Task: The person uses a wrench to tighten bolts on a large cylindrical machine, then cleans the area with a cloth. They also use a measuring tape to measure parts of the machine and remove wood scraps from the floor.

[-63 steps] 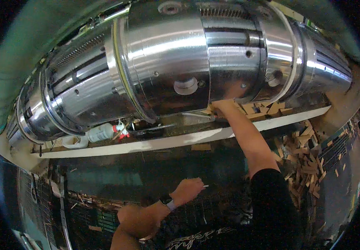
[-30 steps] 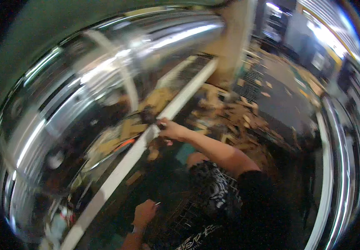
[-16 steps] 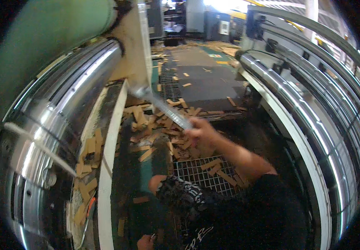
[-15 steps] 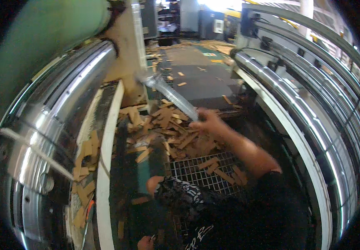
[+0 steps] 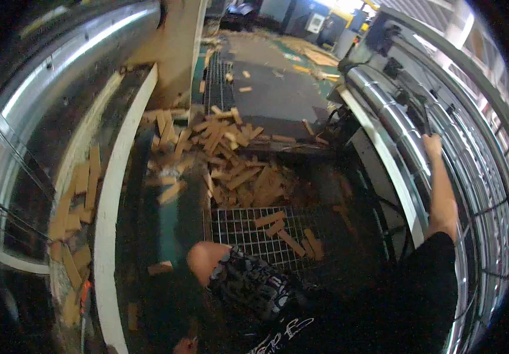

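My right hand (image 5: pixel 432 144) is raised at the right, against a long shiny steel cylinder (image 5: pixel 384 118). Its fingers are closed around a thin dark rod (image 5: pixel 426 123) that stands against the cylinder. My right forearm runs down from it to a black sleeve. Only a small part of my left hand (image 5: pixel 186 344) shows at the bottom edge, too little to tell its state. A pile of small wooden offcuts (image 5: pixel 231 159) lies ahead on the floor. Below me are my bare knee (image 5: pixel 203 259) and patterned shorts.
A metal floor grate (image 5: pixel 248 227) holds a few wood pieces. A large steel drum (image 5: pixel 24 106) fills the left side, with a white ledge (image 5: pixel 110 200) and more offcuts along it. Further machines and scattered wood lie at the far end.
My right hand has left the wood pile in the middle and gone up to the steel cylinder on the right. The silver tube it held earlier is gone from view.
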Demonstrator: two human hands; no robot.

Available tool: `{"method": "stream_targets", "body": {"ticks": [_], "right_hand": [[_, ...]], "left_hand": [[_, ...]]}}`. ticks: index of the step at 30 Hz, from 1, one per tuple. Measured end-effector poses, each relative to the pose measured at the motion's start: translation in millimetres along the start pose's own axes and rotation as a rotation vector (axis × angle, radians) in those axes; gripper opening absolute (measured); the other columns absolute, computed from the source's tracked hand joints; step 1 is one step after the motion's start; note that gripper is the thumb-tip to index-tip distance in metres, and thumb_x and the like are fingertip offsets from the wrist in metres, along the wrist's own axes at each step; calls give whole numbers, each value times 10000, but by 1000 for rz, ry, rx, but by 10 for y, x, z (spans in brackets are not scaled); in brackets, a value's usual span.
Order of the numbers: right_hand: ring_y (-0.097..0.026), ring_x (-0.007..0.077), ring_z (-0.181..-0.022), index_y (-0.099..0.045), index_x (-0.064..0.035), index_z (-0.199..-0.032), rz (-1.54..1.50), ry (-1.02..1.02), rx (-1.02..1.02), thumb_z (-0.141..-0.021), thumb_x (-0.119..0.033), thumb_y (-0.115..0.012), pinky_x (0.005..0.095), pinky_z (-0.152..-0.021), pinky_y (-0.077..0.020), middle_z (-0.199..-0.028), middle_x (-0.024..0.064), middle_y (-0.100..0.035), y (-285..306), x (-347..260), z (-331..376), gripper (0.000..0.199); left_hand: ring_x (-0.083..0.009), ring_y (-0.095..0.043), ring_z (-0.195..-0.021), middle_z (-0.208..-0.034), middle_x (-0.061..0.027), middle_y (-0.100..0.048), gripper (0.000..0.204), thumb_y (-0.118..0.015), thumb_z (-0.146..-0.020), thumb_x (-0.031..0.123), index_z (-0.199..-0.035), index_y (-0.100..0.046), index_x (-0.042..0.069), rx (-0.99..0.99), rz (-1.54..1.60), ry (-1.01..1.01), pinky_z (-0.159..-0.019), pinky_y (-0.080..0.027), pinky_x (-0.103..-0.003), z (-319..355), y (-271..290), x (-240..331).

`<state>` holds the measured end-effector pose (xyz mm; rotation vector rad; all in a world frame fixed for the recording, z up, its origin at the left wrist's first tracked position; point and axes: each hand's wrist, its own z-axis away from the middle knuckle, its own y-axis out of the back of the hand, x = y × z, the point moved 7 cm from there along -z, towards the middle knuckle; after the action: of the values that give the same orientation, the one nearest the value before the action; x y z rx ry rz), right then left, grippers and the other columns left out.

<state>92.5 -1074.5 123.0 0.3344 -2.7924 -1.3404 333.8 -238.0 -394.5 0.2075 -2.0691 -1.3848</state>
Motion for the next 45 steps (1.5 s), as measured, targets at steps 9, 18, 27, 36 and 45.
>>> {"method": "stream_targets", "body": {"ticks": [9,18,27,36,45], "right_hand": [[-510,405,-923,-486,31,-1045,219,206,-76,-785,-441,-443,445,-806,-387,-977,261,-542,-209,-459,320,541],[-485,383,-1015,-416,73,-1157,162,116,-427,-817,-417,-461,410,-859,-375,-1065,276,-508,-177,-703,577,598],[-454,303,-1086,-375,5,-1226,-450,119,-376,-837,-179,-511,326,-891,-368,-1180,192,-462,-207,-619,636,452],[-437,325,-1088,-445,21,-1053,-186,-42,-520,-727,-30,-557,367,-879,-388,-1248,150,-393,-106,-886,422,349],[-517,293,-945,-406,4,-1109,-177,170,-589,-741,-29,-530,316,-760,-450,-1073,174,-457,38,-836,385,390]], "left_hand": [[-322,-517,-737,-732,-174,-533,131,-518,-786,128,-783,-593,21,-256,23,626,-719,-401,-428,-355,419,14],[-321,-505,-860,-914,-164,-541,226,-453,-826,129,-983,-563,11,-301,513,904,-756,-420,-404,121,-58,868],[-366,-531,-822,-904,-191,-567,238,-477,-841,202,-947,-579,15,-444,290,803,-694,-438,-424,-3244,1236,1343],[-398,-541,-743,-787,-198,-582,289,-435,-846,327,-896,-568,76,-686,113,738,-641,-428,-470,-4316,2599,1633],[-398,-523,-726,-763,-189,-555,263,-455,-842,323,-816,-534,73,-505,165,765,-585,-393,-494,-4949,3506,864]]}}
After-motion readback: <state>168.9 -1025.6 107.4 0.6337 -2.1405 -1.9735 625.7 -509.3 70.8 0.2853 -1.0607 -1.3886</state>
